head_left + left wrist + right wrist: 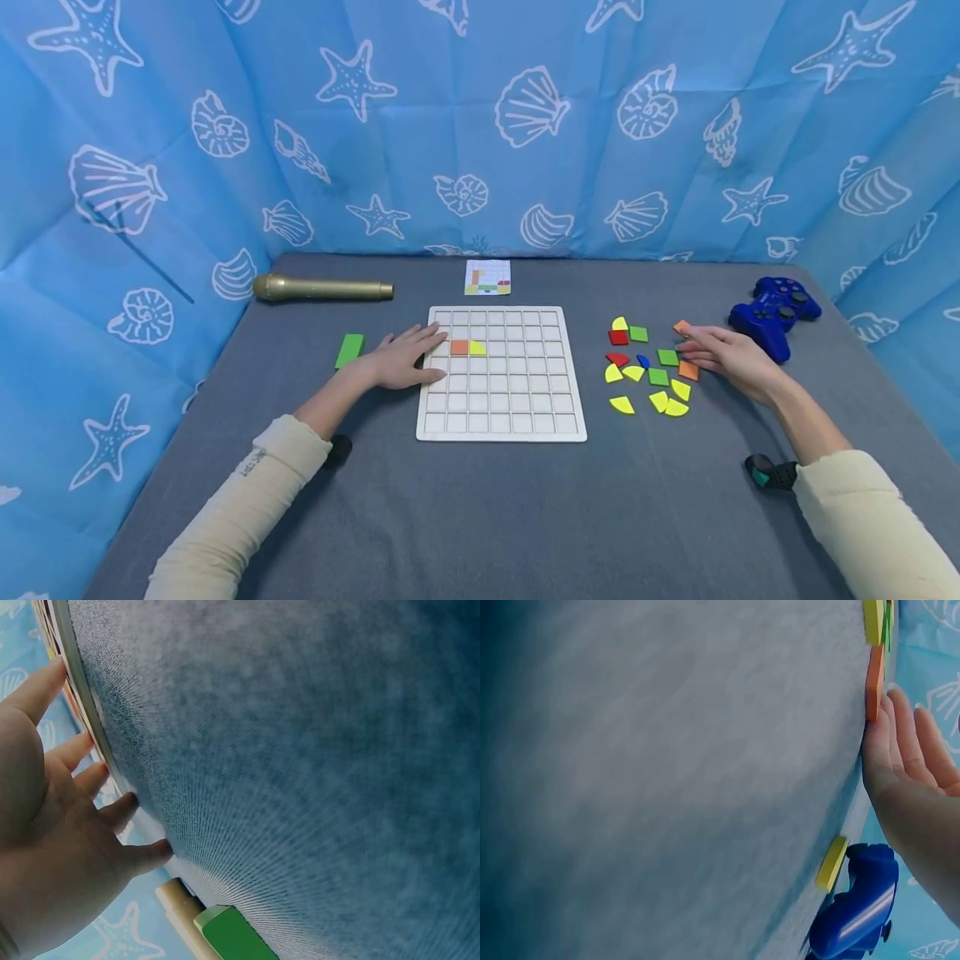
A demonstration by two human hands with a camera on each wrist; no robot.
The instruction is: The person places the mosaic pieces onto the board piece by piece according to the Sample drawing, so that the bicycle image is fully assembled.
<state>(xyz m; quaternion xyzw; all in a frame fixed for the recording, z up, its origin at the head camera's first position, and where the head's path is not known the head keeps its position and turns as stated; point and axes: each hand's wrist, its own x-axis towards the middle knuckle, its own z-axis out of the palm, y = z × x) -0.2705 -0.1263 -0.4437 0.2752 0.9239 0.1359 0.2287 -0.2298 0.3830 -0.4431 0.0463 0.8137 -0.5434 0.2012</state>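
My left hand (405,358) rests with spread, straight fingers along the left edge of a white grid board (501,425). On the board, an orange square tile (459,347) lies beside a yellow quarter-circle tile (477,348). Over at the right, my right hand (731,358) reaches in among loose tiles with its fingers extended. Its fingertips are right at an orange tile (681,327). Another orange tile (688,371) lies close under the same hand. Around them are green squares (667,357), yellow quarter-circles (677,408), red pieces (618,337) and a small blue piece (642,362).
A small printed card (487,277) with a coloured pattern lies behind the board. A gold microphone (322,288) sits at the back left, above a green block (349,351). Beyond my right hand is a blue game controller (772,312). A patterned blue curtain (480,125) encloses the table.
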